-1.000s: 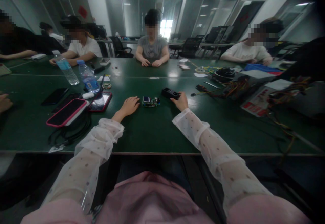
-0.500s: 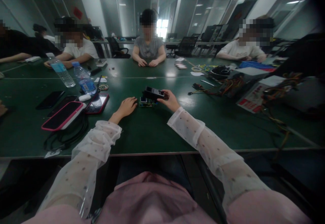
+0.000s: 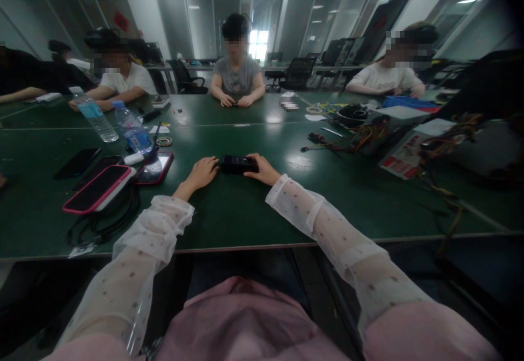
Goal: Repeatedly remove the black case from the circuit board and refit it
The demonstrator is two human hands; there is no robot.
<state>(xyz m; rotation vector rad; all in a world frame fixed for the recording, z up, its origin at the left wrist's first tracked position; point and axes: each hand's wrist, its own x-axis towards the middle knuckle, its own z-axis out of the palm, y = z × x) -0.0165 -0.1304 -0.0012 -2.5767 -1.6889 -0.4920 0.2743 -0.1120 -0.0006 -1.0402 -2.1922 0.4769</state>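
Note:
A black box-like device (image 3: 237, 164) lies low on the green table (image 3: 245, 214), straight ahead of me. My right hand (image 3: 262, 169) grips its right end, with thumb and fingers on either side. My left hand (image 3: 203, 172) rests palm down at the left end of the device, its fingers stretched out and apart. Whether the left fingertips touch the device is too small to tell. No green circuit board shows now.
Left of me are a phone with a red edge (image 3: 154, 168), a pink-rimmed device (image 3: 98, 188), a dark phone (image 3: 77, 163) and two water bottles (image 3: 133, 129). Cables and a white box (image 3: 403, 154) stand at the right. Several people sit around the table.
The black device has gone down and tilted flat in my right hand, over the place where the green circuit board was showing. My left hand has hardly moved.

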